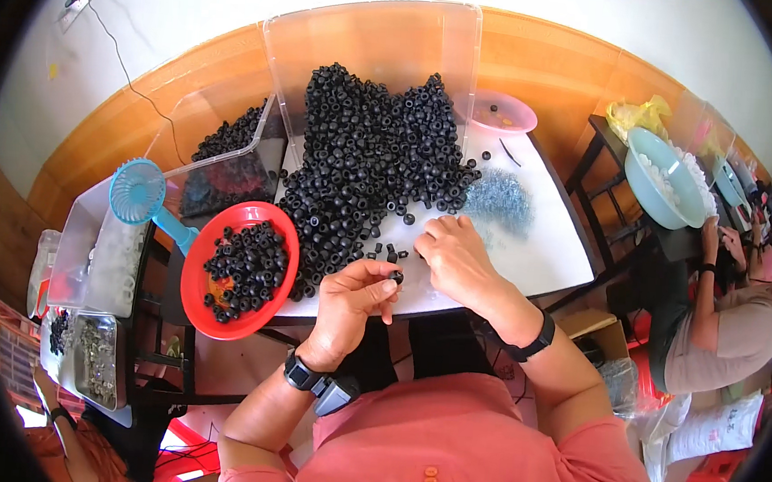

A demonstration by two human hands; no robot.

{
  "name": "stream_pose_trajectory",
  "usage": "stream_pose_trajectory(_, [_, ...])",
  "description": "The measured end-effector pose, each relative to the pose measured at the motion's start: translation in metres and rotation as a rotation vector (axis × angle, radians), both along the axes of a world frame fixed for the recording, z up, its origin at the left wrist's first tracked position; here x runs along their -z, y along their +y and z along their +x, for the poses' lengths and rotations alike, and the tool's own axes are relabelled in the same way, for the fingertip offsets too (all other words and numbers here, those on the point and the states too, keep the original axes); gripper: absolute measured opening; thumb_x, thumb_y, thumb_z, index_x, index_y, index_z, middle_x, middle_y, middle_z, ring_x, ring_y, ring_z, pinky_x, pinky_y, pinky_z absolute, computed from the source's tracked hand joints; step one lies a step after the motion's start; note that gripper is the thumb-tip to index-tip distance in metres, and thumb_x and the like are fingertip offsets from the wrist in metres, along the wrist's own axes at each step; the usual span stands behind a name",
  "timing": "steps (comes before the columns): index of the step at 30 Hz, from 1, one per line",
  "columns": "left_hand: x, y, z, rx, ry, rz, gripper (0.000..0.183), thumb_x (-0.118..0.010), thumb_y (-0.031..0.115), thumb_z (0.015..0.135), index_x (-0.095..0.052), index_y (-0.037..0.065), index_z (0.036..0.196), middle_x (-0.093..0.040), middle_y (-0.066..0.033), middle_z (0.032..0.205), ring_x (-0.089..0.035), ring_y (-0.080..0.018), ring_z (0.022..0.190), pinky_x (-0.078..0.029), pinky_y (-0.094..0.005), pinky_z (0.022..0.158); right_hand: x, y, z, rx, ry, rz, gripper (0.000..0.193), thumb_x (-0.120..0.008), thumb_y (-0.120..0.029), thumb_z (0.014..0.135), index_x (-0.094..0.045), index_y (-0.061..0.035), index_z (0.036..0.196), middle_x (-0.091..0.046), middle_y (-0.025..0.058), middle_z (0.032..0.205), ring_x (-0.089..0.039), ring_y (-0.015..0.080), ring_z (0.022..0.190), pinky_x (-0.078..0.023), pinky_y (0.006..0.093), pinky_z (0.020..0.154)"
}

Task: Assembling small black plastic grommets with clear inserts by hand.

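Note:
My left hand [346, 305] pinches a small black round plastic piece [396, 277] between thumb and fingertips, above the table's near edge. Just right of it, my right hand [458, 257] is closed with its fingertips bent down near the tabletop; whatever they grip is hidden. A large heap of the same black pieces [366, 141] spills forward from a clear plastic bin [374, 34] toward both hands. Beyond my right hand lies a pile of tiny bluish, glinting bits [500, 202], too fine to name. Left of my left hand, a red plate [193, 292] holds many black pieces.
A light-blue handheld fan [137, 191] stands beside the red plate. Behind it is another clear bin [264, 134] of black parts. A pink bowl [516, 114] sits at the back right. At a side table, another person [730, 310] works near a blue basin [648, 201].

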State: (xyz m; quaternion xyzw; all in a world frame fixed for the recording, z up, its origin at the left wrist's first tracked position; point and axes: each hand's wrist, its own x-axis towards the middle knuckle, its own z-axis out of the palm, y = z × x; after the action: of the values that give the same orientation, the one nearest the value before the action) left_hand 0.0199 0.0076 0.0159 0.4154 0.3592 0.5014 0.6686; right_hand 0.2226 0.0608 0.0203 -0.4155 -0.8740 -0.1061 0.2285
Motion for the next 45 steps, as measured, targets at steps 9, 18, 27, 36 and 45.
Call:
stream_pose_trajectory(9, [0.0,-0.003,0.007,-0.064,-0.034,0.004,0.019,-0.065,0.003,0.092,-0.066,-0.005,0.109,-0.068,-0.0118,0.09,-0.064,-0.0154,0.074,-0.052,-0.0273,0.055,0.002,-0.006,-0.014,0.166,0.001,0.038,0.01,-0.068,-0.008,0.071,-0.068,-0.0073,0.08,-0.062,0.0075,0.088,-0.058,0.0264,0.09,-0.038,0.0414,0.079])
stream_pose_trajectory(18, [-0.002,-0.002,0.006,-0.073,-0.05,-0.03,0.02,-0.062,0.005,0.095,-0.065,-0.005,0.111,-0.068,-0.0129,0.091,-0.065,-0.0164,0.074,-0.053,-0.0282,0.056,0.014,-0.009,-0.014,0.143,0.092,0.065,0.01,-0.065,-0.006,0.071,-0.066,-0.0069,0.081,-0.059,0.0068,0.088,-0.055,0.0269,0.092,-0.038,0.0413,0.079])
stream_pose_trajectory(27, [-0.003,-0.003,0.004,-0.059,-0.078,-0.047,0.022,-0.058,0.005,0.097,-0.063,-0.006,0.115,-0.067,-0.0134,0.094,-0.065,-0.0176,0.078,-0.054,-0.0296,0.058,-0.004,-0.015,-0.01,-0.103,0.615,-0.166,0.013,-0.072,-0.009,0.08,-0.06,-0.0102,0.086,-0.058,0.0048,0.083,-0.058,0.0266,0.083,-0.039,0.0396,0.072])
stream_pose_trajectory(36, [0.004,-0.002,0.005,-0.056,-0.089,-0.032,0.018,-0.058,0.002,0.096,-0.062,-0.006,0.111,-0.067,-0.0136,0.092,-0.066,-0.0182,0.076,-0.055,-0.0298,0.056,-0.026,-0.018,-0.022,-0.277,0.502,-0.153,0.01,-0.068,-0.008,0.083,-0.06,-0.009,0.088,-0.058,0.006,0.083,-0.058,0.0282,0.08,-0.041,0.0399,0.073])
stream_pose_trajectory(45, [0.007,-0.005,0.005,-0.071,-0.102,-0.016,0.015,-0.06,0.002,0.095,-0.062,-0.005,0.109,-0.067,-0.0117,0.09,-0.065,-0.0169,0.074,-0.054,-0.0279,0.055,-0.015,-0.02,-0.022,-0.301,0.708,-0.504,0.009,-0.067,-0.006,0.089,-0.062,-0.001,0.095,-0.062,0.0075,0.085,-0.065,0.0207,0.082,-0.052,0.032,0.073])
